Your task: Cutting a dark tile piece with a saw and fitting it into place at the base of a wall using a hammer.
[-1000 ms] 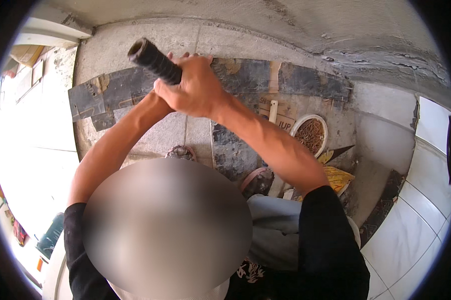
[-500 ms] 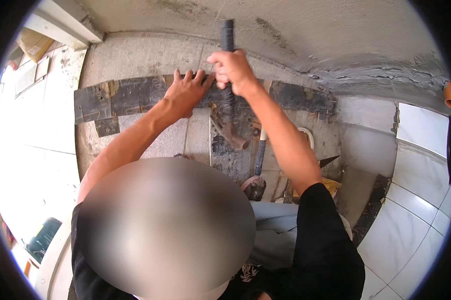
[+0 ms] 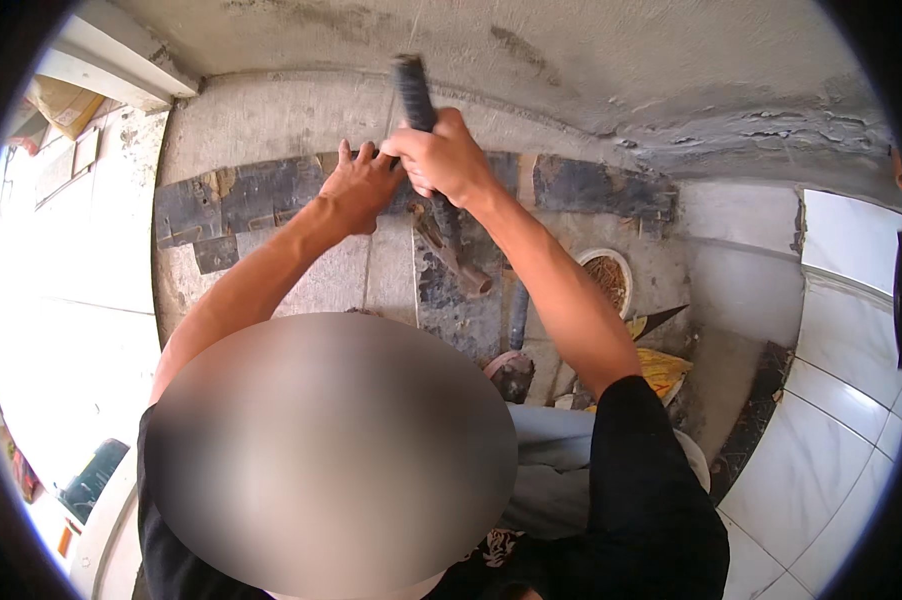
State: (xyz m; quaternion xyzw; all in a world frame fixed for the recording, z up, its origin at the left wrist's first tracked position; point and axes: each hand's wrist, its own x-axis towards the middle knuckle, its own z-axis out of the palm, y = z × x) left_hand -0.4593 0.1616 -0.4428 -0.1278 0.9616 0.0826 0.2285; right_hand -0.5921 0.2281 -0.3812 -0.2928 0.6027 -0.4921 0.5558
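Note:
My left hand (image 3: 361,188) lies with fingers stretched out on a long, dark, worn board (image 3: 246,200) that runs across the concrete slab. Right beside it, my right hand (image 3: 446,158) is wrapped round the black ribbed handle of a hammer (image 3: 465,278). The handle's end sticks up past my fist, leaning left. Its rusty head hangs toward me above a second dark board (image 3: 461,325), which meets the first at a right angle. Whether the left fingertips hold anything small against the board cannot be made out.
Right of my right forearm stands a round white tub (image 3: 611,278) of small brownish pieces. Near it lie a dark pointed piece (image 3: 661,322) and a yellow bag (image 3: 663,375). A dark-handled tool (image 3: 518,318) lies before my knees. The rough cement wall (image 3: 621,60) rises behind the boards.
My right hand has shifted left and slightly toward me, tipping the hammer handle to the left. The tub shows more fully beside my forearm. My left hand remains on the board.

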